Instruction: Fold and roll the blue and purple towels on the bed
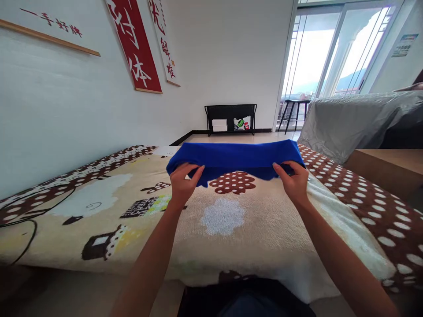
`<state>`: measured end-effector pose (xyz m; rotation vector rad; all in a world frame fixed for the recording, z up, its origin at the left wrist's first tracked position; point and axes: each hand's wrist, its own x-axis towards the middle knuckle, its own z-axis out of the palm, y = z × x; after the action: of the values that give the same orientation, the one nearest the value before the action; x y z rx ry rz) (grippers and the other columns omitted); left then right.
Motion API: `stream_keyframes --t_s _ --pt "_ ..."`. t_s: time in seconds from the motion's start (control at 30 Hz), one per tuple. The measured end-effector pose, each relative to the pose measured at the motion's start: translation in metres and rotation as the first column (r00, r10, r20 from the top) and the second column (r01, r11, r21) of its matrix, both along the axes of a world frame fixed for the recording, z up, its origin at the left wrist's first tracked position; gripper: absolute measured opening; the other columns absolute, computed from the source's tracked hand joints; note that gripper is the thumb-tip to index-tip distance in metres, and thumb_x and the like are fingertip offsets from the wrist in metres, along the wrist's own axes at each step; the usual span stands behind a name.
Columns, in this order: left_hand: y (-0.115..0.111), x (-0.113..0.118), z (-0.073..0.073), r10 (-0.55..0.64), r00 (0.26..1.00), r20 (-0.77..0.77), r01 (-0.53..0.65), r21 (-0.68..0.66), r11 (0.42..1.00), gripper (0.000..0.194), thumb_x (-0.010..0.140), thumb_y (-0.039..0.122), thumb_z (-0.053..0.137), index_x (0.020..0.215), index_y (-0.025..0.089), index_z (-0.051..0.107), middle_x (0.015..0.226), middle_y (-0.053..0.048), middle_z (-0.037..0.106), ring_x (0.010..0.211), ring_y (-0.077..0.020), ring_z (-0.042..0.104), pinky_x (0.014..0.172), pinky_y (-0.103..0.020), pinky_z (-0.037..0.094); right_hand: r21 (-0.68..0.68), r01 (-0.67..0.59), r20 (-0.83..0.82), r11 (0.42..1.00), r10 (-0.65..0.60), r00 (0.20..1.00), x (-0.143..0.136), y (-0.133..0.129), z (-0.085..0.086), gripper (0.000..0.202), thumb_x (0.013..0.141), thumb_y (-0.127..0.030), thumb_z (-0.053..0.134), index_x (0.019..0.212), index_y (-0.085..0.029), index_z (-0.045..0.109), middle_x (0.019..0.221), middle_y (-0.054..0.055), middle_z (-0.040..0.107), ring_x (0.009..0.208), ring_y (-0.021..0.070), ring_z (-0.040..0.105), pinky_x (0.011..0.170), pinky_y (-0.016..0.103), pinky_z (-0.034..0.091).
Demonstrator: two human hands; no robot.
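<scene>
A blue cloth (241, 155) is stretched sideways between both hands, held up above the bed. My left hand (183, 180) grips its left end, thumb pressed against the fingers at the lower edge. At the right end, my right hand (292, 178) pinches the fabric in the same way, with some fingers hidden behind or inside the cloth. The lower edge hangs loosely between the hands. Beneath lies a beige patterned blanket (264, 220) with a brown polka-dot border.
Beyond the bed, a black rack (230, 119) holds a white box. A black stool (294, 110) stands by the glass door. Plastic sheeting (343, 119) covers furniture at the right, near a wooden surface (393, 169). A black cable (33, 237) lies on the bed's left side.
</scene>
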<state>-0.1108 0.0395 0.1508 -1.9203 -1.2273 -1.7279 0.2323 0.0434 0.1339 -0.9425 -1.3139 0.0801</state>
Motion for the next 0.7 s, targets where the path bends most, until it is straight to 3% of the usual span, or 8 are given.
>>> stream_keyframes --t_s 0.07,0.2,0.27,0.33,0.4,0.47,0.57,0.7 --pt "-0.013 -0.02 -0.025 0.076 0.993 -0.092 -0.085 -0.097 0.992 0.023 0.081 0.041 0.066 0.074 0.021 0.075 0.073 -0.006 0.073 0.071 -0.0205 0.067 0.073 -0.031 0.05 -0.031 0.018 0.006 0.999 -0.018 1.0 0.015 -0.015 -0.02 0.036 0.077 -0.052 0.075 0.074 -0.017 0.066 0.066 -0.001 0.054 0.061 0.012 0.045 0.061 0.028 0.038" --pt "-0.052 -0.07 -0.097 0.124 0.97 -0.207 -0.196 -0.377 0.905 0.024 0.074 0.04 0.06 0.061 0.024 0.071 0.055 -0.007 0.067 0.063 -0.0265 0.068 0.065 -0.034 0.051 -0.258 -0.026 0.054 0.966 0.041 0.998 0.062 -0.049 -0.09 0.049 0.081 -0.055 0.07 0.056 -0.018 0.05 0.055 -0.003 0.04 0.055 0.0104 0.037 0.055 0.027 0.032" --pt "-0.075 -0.094 -0.126 0.113 0.968 -0.225 -0.204 -0.436 0.876 0.023 0.072 0.041 0.06 0.065 0.025 0.073 0.061 -0.007 0.071 0.065 -0.0283 0.069 0.066 -0.037 0.053 -0.377 -0.014 0.056 0.926 0.038 0.998 0.088 -0.062 -0.122 0.047 0.084 -0.059 0.063 0.062 -0.019 0.054 0.058 -0.002 0.045 0.056 0.0124 0.042 0.056 0.028 0.035" --pt "-0.096 -0.116 -0.145 0.15 0.966 -0.212 -0.237 -0.482 0.843 0.027 0.073 0.046 0.059 0.078 0.026 0.077 0.085 -0.008 0.078 0.087 -0.0322 0.071 0.083 -0.043 0.054 -0.461 0.012 0.042 0.888 0.008 0.999 0.112 -0.07 -0.142 0.044 0.084 -0.064 0.058 0.078 -0.021 0.063 0.074 0.002 0.061 0.071 0.0187 0.056 0.068 0.031 0.045" --pt "-0.113 -0.136 -0.153 0.194 0.969 -0.15 -0.245 -0.532 0.811 0.033 0.075 0.051 0.058 0.091 0.028 0.077 0.112 -0.008 0.075 0.114 -0.0341 0.064 0.102 -0.047 0.046 -0.524 0.034 0.014 0.851 -0.031 0.999 0.131 -0.072 -0.152 0.047 0.085 -0.066 0.053 0.093 -0.022 0.067 0.097 0.006 0.069 0.096 0.0257 0.063 0.086 0.036 0.048" --pt "-0.122 -0.154 -0.156 0.231 0.972 -0.03 -0.206 -0.576 0.791 0.036 0.079 0.054 0.055 0.095 0.029 0.074 0.124 -0.006 0.07 0.125 -0.032 0.058 0.11 -0.046 0.041 -0.574 0.064 -0.005 0.816 -0.082 0.997 0.146 -0.07 -0.155 0.049 0.083 -0.067 0.053 0.098 -0.022 0.068 0.107 0.008 0.071 0.107 0.0287 0.063 0.094 0.039 0.047" --pt "-0.123 -0.17 -0.157 0.347 0.929 0.133 -0.184 -0.646 0.74 0.039 0.084 0.058 0.051 0.097 0.027 0.071 0.114 -0.005 0.073 0.113 -0.0292 0.065 0.102 -0.042 0.049 -0.606 0.217 0.064 0.765 -0.225 0.972 0.162 -0.06 -0.161 0.054 0.078 -0.069 0.056 0.097 -0.02 0.067 0.098 0.01 0.072 0.092 0.0294 0.066 0.086 0.042 0.048" --pt "-0.108 -0.169 -0.158 0.409 0.899 0.157 -0.179 -0.72 0.67 0.048 0.081 0.064 0.056 0.106 0.024 0.066 0.103 -0.006 0.075 0.098 -0.0286 0.07 0.089 -0.039 0.054 -0.601 0.425 0.263 0.677 -0.335 0.905 0.178 -0.042 -0.175 0.066 0.076 -0.073 0.051 0.109 -0.017 0.063 0.086 0.01 0.07 0.075 0.0288 0.064 0.072 0.041 0.046"
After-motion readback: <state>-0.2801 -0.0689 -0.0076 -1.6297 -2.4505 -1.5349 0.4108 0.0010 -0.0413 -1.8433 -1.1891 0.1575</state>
